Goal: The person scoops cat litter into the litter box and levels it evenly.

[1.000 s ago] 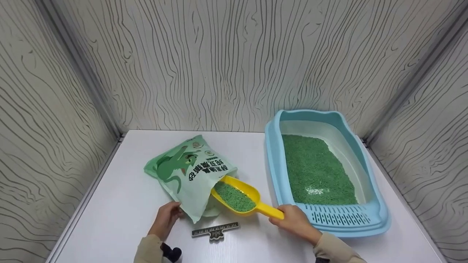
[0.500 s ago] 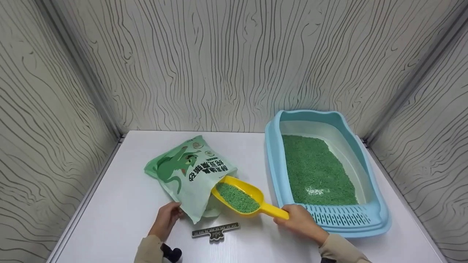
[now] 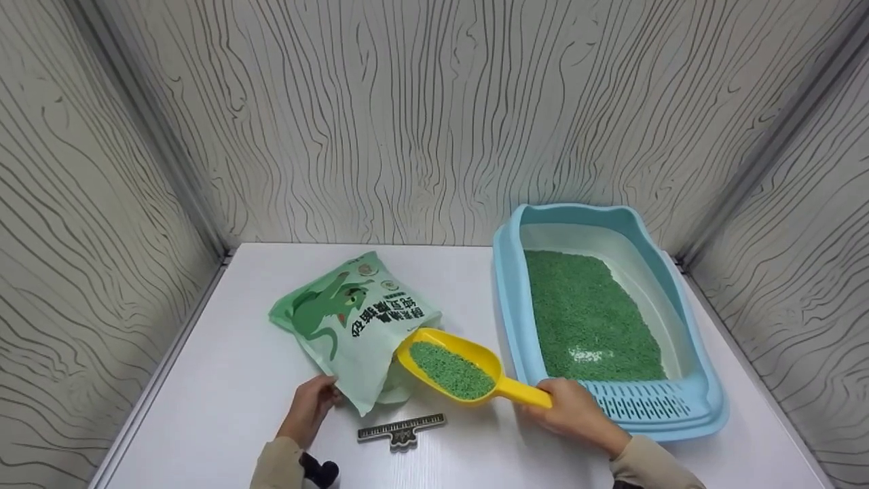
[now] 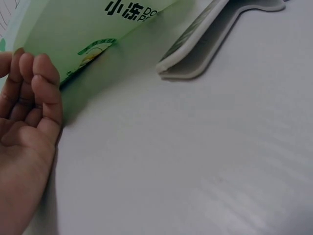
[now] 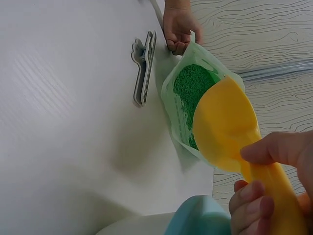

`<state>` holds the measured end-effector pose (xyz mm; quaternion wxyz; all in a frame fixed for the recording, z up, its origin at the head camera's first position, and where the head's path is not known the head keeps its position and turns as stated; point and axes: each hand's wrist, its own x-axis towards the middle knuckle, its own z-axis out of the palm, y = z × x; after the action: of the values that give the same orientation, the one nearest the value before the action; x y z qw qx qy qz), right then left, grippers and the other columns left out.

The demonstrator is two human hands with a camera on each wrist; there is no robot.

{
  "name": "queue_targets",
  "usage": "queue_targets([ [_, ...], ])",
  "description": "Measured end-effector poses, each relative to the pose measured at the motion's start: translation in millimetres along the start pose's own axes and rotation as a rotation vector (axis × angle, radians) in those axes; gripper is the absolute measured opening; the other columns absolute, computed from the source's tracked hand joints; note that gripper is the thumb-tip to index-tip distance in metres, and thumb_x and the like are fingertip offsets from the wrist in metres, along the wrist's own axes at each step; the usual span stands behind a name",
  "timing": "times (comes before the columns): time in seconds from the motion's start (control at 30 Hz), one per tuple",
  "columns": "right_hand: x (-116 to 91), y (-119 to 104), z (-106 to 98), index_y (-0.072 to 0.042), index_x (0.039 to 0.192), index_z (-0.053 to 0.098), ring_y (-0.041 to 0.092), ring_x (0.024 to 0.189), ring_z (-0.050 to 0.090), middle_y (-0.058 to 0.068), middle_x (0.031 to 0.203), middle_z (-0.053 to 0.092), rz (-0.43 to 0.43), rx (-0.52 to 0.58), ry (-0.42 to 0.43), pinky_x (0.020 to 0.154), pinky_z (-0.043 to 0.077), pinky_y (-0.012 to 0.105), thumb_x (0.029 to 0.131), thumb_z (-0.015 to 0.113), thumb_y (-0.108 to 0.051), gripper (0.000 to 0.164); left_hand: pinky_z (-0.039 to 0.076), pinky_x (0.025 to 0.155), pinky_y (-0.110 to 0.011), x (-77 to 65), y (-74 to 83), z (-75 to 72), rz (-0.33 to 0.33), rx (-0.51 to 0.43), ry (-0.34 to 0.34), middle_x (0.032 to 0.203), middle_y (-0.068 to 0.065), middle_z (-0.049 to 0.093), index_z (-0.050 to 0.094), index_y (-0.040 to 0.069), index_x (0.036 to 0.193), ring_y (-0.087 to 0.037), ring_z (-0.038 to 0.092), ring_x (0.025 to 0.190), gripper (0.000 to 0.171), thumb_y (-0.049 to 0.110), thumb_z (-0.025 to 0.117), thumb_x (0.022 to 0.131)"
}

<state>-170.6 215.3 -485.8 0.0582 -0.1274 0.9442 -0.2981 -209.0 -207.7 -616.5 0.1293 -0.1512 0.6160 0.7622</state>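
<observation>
My right hand (image 3: 577,414) grips the handle of a yellow scoop (image 3: 523,392) heaped with green litter pellets (image 3: 455,370). The scoop's tip sits at the mouth of a pale green cat litter bag (image 3: 366,353) lying on its side. With its thumb and fingers, my left hand (image 3: 309,407) pinches the bag's near edge; the left wrist view shows those fingers (image 4: 44,73) curled. Inside the bag's mouth, more green pellets (image 5: 188,88) show in the right wrist view. The scoop hides part of the opening there.
A blue litter box (image 3: 504,292) stands on the right, close to my right hand, with green litter (image 3: 584,312) spread inside. A wide black-and-silver clip (image 3: 402,432) lies in front of the bag. Wood-grain panels (image 3: 434,122) enclose the white table (image 3: 224,380).
My right hand has drawn the loaded scoop to the right and slightly outward from the bag's mouth. The left hand and the bag have stayed almost still.
</observation>
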Motion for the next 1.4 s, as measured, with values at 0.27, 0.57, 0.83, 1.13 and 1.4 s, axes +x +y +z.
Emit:
queue_targets([
  [0.27, -0.1, 5.7, -8.4, -0.004, 0.077, 0.067, 0.004, 0.053, 0.039, -0.001, 0.061, 0.054, -0.002, 0.011, -0.006, 0.048, 0.032, 0.018, 0.074, 0.073, -0.026, 0.023, 0.049, 0.079, -0.023, 0.0, 0.3, 0.1, -0.001, -0.006, 0.004, 0.084, 0.003, 0.054, 0.058, 0.008, 0.094, -0.011, 0.053, 0.083, 0.018, 0.024, 0.051, 0.095],
  [0.57, 0.2, 13.4, -12.0, -0.003, 0.079, 0.068, 0.002, 0.053, 0.04, -0.001, 0.063, 0.056, -0.001, 0.046, -0.024, 0.049, 0.035, 0.018, 0.072, 0.073, -0.022, 0.02, 0.049, 0.08, -0.024, -1.9, 0.8, 0.2, -0.003, 0.02, 0.002, 0.082, 0.005, 0.055, 0.058, 0.01, 0.091, -0.011, 0.055, 0.083, 0.018, 0.025, 0.05, 0.095],
  [0.83, -2.1, 18.8, -17.4, -0.004, 0.082, 0.069, 0.001, 0.053, 0.039, -0.002, 0.062, 0.052, 0.009, 0.091, -0.029, 0.048, 0.033, 0.018, 0.076, 0.073, -0.024, 0.022, 0.049, 0.079, -0.024, -2.0, -0.1, -0.2, 0.021, 0.004, -0.014, 0.083, 0.005, 0.055, 0.058, 0.009, 0.091, -0.011, 0.053, 0.082, 0.018, 0.024, 0.049, 0.097],
  [1.13, -2.2, 26.0, -19.9, 0.003, 0.093, 0.07, 0.001, 0.054, 0.043, 0.002, 0.066, 0.056, 0.04, 0.191, -0.026, 0.051, 0.038, 0.018, 0.078, 0.073, -0.021, 0.028, 0.049, 0.08, -0.025, -0.8, 0.8, 1.5, -0.014, 0.013, 0.014, 0.083, 0.004, 0.055, 0.057, 0.009, 0.091, -0.012, 0.054, 0.082, 0.017, 0.023, 0.05, 0.095],
  [1.4, -3.2, 28.3, -26.5, -0.001, 0.085, 0.068, 0.001, 0.053, 0.041, -0.001, 0.064, 0.053, 0.069, 0.169, 0.006, 0.051, 0.036, 0.018, 0.078, 0.072, -0.021, 0.021, 0.049, 0.08, -0.025, 0.9, 0.1, 0.7, -0.013, 0.0, 0.009, 0.083, 0.004, 0.056, 0.059, 0.008, 0.093, -0.011, 0.054, 0.083, 0.017, 0.022, 0.049, 0.096],
])
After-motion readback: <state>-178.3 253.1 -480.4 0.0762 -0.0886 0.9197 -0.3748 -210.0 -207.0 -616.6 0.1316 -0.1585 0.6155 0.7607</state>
